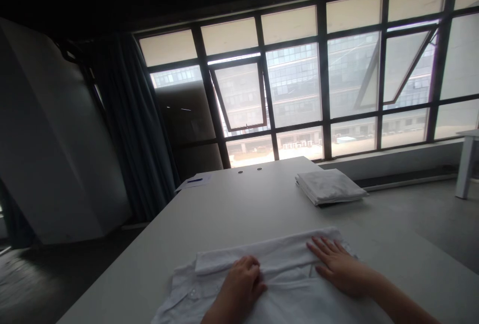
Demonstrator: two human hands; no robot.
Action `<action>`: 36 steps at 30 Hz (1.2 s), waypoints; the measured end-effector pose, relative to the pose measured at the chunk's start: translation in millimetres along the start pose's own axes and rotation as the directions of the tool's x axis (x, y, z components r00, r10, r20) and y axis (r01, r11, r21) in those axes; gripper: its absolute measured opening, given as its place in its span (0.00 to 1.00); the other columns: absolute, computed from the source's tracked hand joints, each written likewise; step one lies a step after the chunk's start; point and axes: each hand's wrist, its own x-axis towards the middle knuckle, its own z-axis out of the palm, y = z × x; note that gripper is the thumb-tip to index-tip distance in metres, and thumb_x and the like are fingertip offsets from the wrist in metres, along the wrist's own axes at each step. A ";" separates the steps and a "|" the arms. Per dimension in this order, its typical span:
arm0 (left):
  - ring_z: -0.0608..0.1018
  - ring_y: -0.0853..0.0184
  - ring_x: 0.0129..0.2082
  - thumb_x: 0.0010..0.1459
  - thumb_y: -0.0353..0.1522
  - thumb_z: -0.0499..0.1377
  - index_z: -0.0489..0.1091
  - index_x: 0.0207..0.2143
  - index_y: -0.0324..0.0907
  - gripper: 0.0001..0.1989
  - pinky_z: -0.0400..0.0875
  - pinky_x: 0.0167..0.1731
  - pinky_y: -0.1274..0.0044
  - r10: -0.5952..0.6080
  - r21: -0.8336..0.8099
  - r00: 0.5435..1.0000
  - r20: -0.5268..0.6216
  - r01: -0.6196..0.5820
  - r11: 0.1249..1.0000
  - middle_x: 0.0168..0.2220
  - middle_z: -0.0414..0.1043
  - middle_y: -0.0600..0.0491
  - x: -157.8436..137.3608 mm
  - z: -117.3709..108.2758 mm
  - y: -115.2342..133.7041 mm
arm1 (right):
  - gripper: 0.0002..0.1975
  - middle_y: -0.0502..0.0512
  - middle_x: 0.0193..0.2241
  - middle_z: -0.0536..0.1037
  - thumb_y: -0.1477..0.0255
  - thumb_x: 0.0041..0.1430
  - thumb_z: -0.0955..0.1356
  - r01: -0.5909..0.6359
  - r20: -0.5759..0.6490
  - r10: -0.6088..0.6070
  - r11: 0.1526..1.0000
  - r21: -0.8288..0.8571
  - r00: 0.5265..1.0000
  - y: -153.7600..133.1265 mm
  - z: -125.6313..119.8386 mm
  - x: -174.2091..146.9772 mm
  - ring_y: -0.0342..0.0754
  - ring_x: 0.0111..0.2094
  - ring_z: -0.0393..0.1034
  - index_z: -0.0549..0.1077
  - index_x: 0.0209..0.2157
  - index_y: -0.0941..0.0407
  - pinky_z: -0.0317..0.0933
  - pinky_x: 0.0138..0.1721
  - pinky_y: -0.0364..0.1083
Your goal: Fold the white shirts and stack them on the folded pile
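A white garment (pixel 292 299) lies on the table (pixel 239 209), its long folded band (pixel 279 251) running left to right, under the curled fingers of the left hand (pixel 241 284), whose grip I cannot tell, and the right hand's (pixel 342 269) flat, spread, ungrasping fingers.

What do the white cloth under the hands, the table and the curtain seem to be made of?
White cloth: matte fabric, perhaps cotton or a blend, since it creases and folds softly.
Table: perhaps laminated board, judging by the smooth, evenly pale top; its core is hidden.
Curtain: dark bluish, dull fabric, hanging in long folds; the fibre can't be told.
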 end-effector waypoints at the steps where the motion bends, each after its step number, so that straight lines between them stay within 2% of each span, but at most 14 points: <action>1: 0.74 0.61 0.53 0.61 0.35 0.65 0.75 0.38 0.47 0.03 0.64 0.58 0.70 -0.010 0.012 1.000 0.012 0.009 1.000 0.53 0.74 0.54 -0.5 -1.8 -0.2 | 0.35 0.56 0.73 0.47 0.48 0.70 0.56 -0.063 -0.011 0.063 0.997 -0.035 0.998 10.9 -2.5 -0.1 0.65 0.73 0.39 0.51 0.72 0.47 0.37 0.70 0.71; 4: 0.75 0.61 0.53 0.61 0.34 0.63 0.74 0.44 0.48 0.09 0.66 0.58 0.71 -0.056 0.053 0.998 0.042 0.054 0.997 0.53 0.75 0.53 -3.0 -5.6 0.7 | 0.32 0.62 0.71 0.55 0.57 0.70 0.57 -0.318 -0.158 0.292 0.930 -0.186 0.943 29.5 -7.7 1.7 0.74 0.71 0.45 0.60 0.70 0.55 0.38 0.65 0.79; 6: 0.73 0.60 0.58 0.60 0.32 0.61 0.71 0.54 0.49 0.19 0.63 0.62 0.70 -0.063 0.068 0.997 0.034 0.061 0.996 0.58 0.73 0.52 -4.7 -4.3 1.8 | 0.30 0.67 0.69 0.59 0.64 0.67 0.58 -0.406 -0.306 0.325 0.878 -0.254 0.895 24.8 -7.0 5.1 0.78 0.69 0.48 0.67 0.67 0.59 0.36 0.63 0.81; 8: 0.65 0.59 0.67 0.61 0.32 0.59 0.62 0.65 0.49 0.29 0.54 0.69 0.67 -0.026 0.069 0.998 0.051 0.023 0.997 0.67 0.64 0.51 -5.5 0.9 3.0 | 0.30 0.67 0.69 0.60 0.68 0.65 0.59 -0.366 -0.395 0.245 0.892 -0.266 0.885 6.6 -0.6 9.2 0.76 0.69 0.49 0.68 0.65 0.60 0.36 0.66 0.78; 10: 0.54 0.56 0.73 0.64 0.37 0.57 0.52 0.71 0.46 0.36 0.46 0.72 0.63 0.012 0.064 0.992 0.122 -0.020 0.998 0.73 0.51 0.49 -5.2 8.2 4.3 | 0.30 0.63 0.71 0.56 0.67 0.66 0.59 -0.239 -0.404 0.129 0.942 -0.235 0.906 -19.0 11.5 12.5 0.70 0.71 0.47 0.65 0.67 0.57 0.37 0.68 0.73; 14: 0.48 0.52 0.74 0.66 0.52 0.52 0.48 0.73 0.42 0.41 0.41 0.73 0.58 0.016 0.031 0.973 0.232 -0.024 0.999 0.75 0.42 0.47 -3.6 17.7 4.7 | 0.32 0.55 0.72 0.51 0.53 0.71 0.57 0.026 -0.252 -0.055 0.993 -0.115 0.966 -57.4 37.0 14.3 0.65 0.73 0.42 0.57 0.71 0.48 0.35 0.71 0.69; 17: 0.47 0.55 0.74 0.66 0.55 0.50 0.45 0.74 0.46 0.42 0.40 0.73 0.60 -0.034 0.028 0.979 0.200 0.029 0.999 0.75 0.42 0.51 -3.5 14.2 -2.3 | 0.35 0.54 0.72 0.52 0.47 0.71 0.54 0.062 -0.158 -0.069 0.997 -0.048 0.985 -58.4 39.8 14.6 0.64 0.73 0.41 0.54 0.72 0.47 0.33 0.71 0.69; 20: 0.43 0.54 0.75 0.64 0.60 0.48 0.40 0.74 0.46 0.46 0.37 0.73 0.57 -0.172 0.074 0.970 0.172 0.162 0.984 0.75 0.38 0.52 -5.2 4.7 -16.3 | 0.37 0.53 0.72 0.51 0.45 0.70 0.53 0.018 -0.144 -0.022 0.999 -0.035 0.989 -43.4 30.8 15.8 0.61 0.73 0.41 0.52 0.72 0.49 0.33 0.72 0.67; 23: 0.38 0.46 0.74 0.60 0.64 0.46 0.42 0.74 0.52 0.47 0.33 0.70 0.47 -0.319 0.148 0.928 0.192 0.294 0.944 0.75 0.33 0.54 -9.1 -5.3 -30.5 | 0.39 0.53 0.73 0.49 0.44 0.69 0.53 -0.070 -0.138 0.063 0.996 -0.051 0.988 -22.0 20.7 17.1 0.61 0.74 0.40 0.52 0.72 0.51 0.34 0.72 0.66; 26: 0.35 0.36 0.73 0.57 0.65 0.49 0.40 0.73 0.57 0.49 0.33 0.63 0.35 -0.462 0.227 0.863 0.206 0.417 0.880 0.75 0.29 0.55 -15.5 -13.6 -41.4 | 0.38 0.54 0.73 0.49 0.46 0.69 0.54 -0.163 -0.130 0.152 0.983 -0.084 0.980 2.9 13.9 17.1 0.60 0.74 0.40 0.52 0.72 0.53 0.35 0.72 0.65; 28: 0.36 0.32 0.72 0.55 0.66 0.49 0.38 0.73 0.56 0.51 0.35 0.61 0.33 -0.528 0.266 0.823 0.208 0.472 0.840 0.75 0.26 0.54 -21.0 -18.9 -49.0 | 0.38 0.55 0.73 0.49 0.48 0.69 0.54 -0.228 -0.137 0.214 0.968 -0.101 0.967 19.0 11.5 16.6 0.60 0.74 0.40 0.53 0.72 0.54 0.37 0.72 0.65; 31: 0.36 0.34 0.73 0.57 0.65 0.47 0.37 0.74 0.52 0.51 0.42 0.60 0.33 -0.586 0.306 0.783 0.208 0.517 0.799 0.75 0.26 0.50 -29.2 -28.5 -62.7 | 0.39 0.59 0.72 0.50 0.50 0.69 0.54 -0.317 -0.171 0.293 0.938 -0.140 0.941 33.7 10.3 16.2 0.61 0.73 0.43 0.54 0.72 0.58 0.41 0.71 0.67; 34: 0.43 0.37 0.73 0.61 0.62 0.45 0.43 0.74 0.46 0.47 0.47 0.59 0.34 -0.667 0.402 0.735 0.126 0.577 0.711 0.75 0.35 0.43 -33.1 -40.8 -74.5 | 0.35 0.64 0.71 0.55 0.56 0.68 0.57 -0.381 -0.266 0.322 0.900 -0.211 0.908 27.0 10.8 17.8 0.66 0.72 0.46 0.61 0.69 0.61 0.41 0.69 0.70; 36: 0.50 0.36 0.72 0.65 0.58 0.45 0.51 0.72 0.42 0.43 0.47 0.60 0.35 -0.699 0.485 0.714 -0.040 0.625 0.612 0.73 0.46 0.37 -31.4 -48.6 -76.7 | 0.32 0.64 0.70 0.57 0.61 0.68 0.58 -0.357 -0.334 0.272 0.907 -0.225 0.902 9.3 12.5 19.3 0.67 0.72 0.46 0.63 0.68 0.60 0.40 0.69 0.70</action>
